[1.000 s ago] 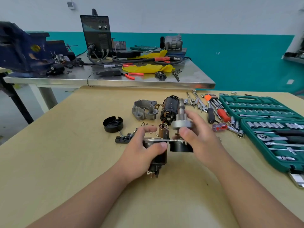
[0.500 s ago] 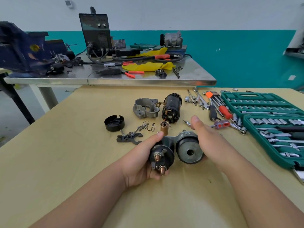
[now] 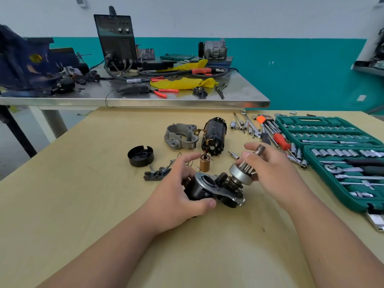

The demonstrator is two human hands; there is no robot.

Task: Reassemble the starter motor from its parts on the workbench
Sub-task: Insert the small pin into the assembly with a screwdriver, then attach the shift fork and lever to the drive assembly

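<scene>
Grips the black solenoid (image 3: pixel 197 191) in the left hand (image 3: pixel 176 198), thumb curled beneath it and forefinger stretched out above. Pinches the pinion (image 3: pixel 242 172) on its shaft with the right hand (image 3: pixel 274 173), fingers closed about the teeth. Has rolled the joined piece over in the last half second: then showed the terminal end and the clutch's hollow face to the camera, now shows the plate side and the solenoid's open bore. Looks like turning it about to check it or to line it up for the next part, perhaps the fork (image 3: pixel 155 174) or the plunger (image 3: pixel 205 162) waiting on the counter (image 3: pixel 93 204). Adds no new part, so makes no real advance yet. Keeps the piece low at mid-counter, in front of the housing (image 3: pixel 180 136) and motor body (image 3: pixel 214 136); cannot tell whether it touches the top. Lays the shaft's long axis from lower left to upper right, tilted up and away, with the worn tip (image 3: pixel 259 149) aimed toward the socket set (image 3: pixel 332 142).
</scene>
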